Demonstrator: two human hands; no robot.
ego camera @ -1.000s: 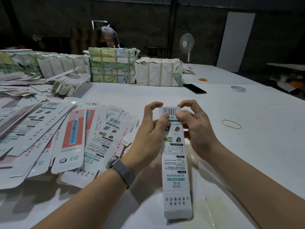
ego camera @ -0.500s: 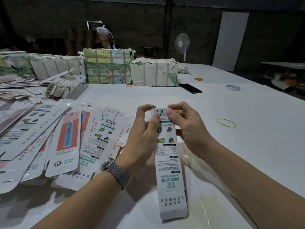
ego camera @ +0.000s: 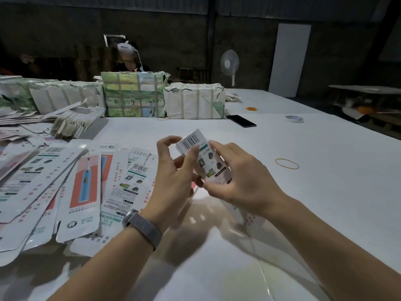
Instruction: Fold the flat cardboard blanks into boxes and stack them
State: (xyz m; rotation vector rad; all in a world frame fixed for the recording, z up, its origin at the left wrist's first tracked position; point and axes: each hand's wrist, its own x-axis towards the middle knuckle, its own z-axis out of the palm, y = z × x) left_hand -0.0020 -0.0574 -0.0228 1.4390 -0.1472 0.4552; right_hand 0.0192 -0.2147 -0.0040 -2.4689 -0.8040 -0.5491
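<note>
A long white printed box [ego camera: 202,156] with a barcode at its far end is held above the white table [ego camera: 325,192], tilted with that end up and away. My left hand [ego camera: 173,172] pinches its left side near the barcode, thumb on top. My right hand [ego camera: 240,181] grips its right side, fingers curled under it. Most of the box's near part is hidden behind my hands. Several flat cardboard blanks [ego camera: 84,187] with a toothbrush picture lie fanned out on the table to the left.
Wrapped bundles of blanks [ego camera: 134,94] stand across the back of the table, with a person seated behind them. A black phone [ego camera: 241,121], a tape roll [ego camera: 294,119] and rubber bands [ego camera: 286,163] lie to the right. A fan [ego camera: 229,64] stands at the back.
The box has swung up from lying lengthwise toward me to a raised, tilted pose. Both hands shifted their hold around its upper end.
</note>
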